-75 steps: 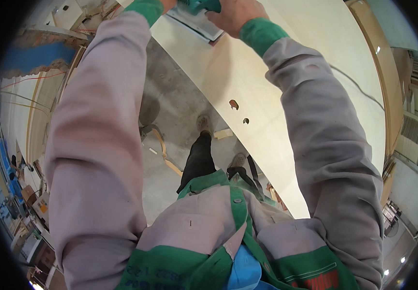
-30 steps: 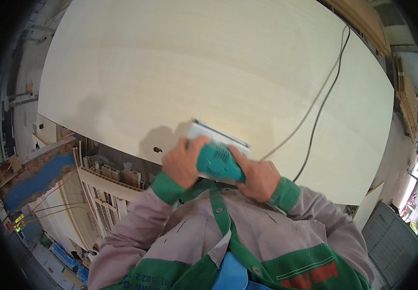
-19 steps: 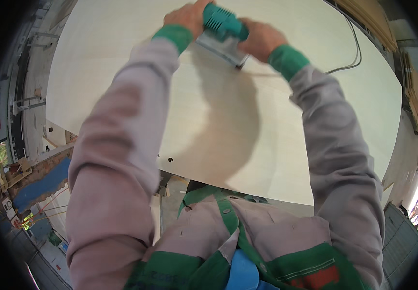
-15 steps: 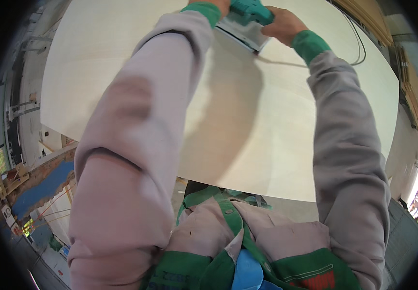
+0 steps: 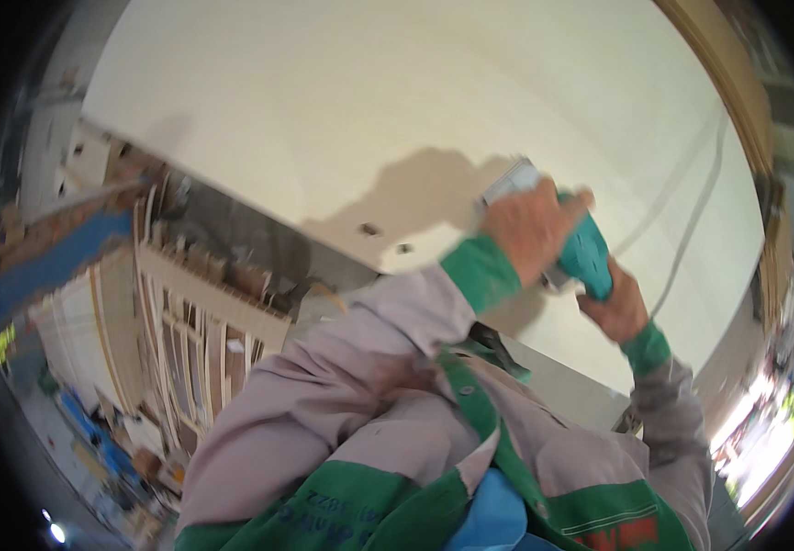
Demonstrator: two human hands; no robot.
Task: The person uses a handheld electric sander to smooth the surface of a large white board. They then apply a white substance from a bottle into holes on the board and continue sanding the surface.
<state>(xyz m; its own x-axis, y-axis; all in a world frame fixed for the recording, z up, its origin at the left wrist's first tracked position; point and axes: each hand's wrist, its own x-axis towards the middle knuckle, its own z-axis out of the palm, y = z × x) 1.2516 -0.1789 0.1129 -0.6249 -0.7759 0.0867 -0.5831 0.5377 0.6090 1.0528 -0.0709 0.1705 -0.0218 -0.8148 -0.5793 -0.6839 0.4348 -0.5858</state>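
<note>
A teal power sander (image 5: pixel 586 250) with a flat pale base rests on a large pale board (image 5: pixel 305 101), near the board's close edge. My left hand (image 5: pixel 527 230) is clasped over the front of the sander's body. Around its rear end my right hand (image 5: pixel 619 310) is wrapped. Both hands are somewhat blurred, and the underside of the sander is hidden. Two small dark marks (image 5: pixel 369 229) show on the board to the left of the sander, beside my sleeve's shadow.
A cord (image 5: pixel 691 230) runs over the board's right side. Slatted wooden frames (image 5: pixel 200 335) stand at the left, below the board's edge. Stacked brown sheets (image 5: pixel 737 78) lie along the far right. A blue-topped surface (image 5: pixel 57 262) sits at the far left.
Both hands have brought the sander from the board's far part toward my body and to the right. It is now turned at a different angle. My view has swung too, showing more wooden frames.
</note>
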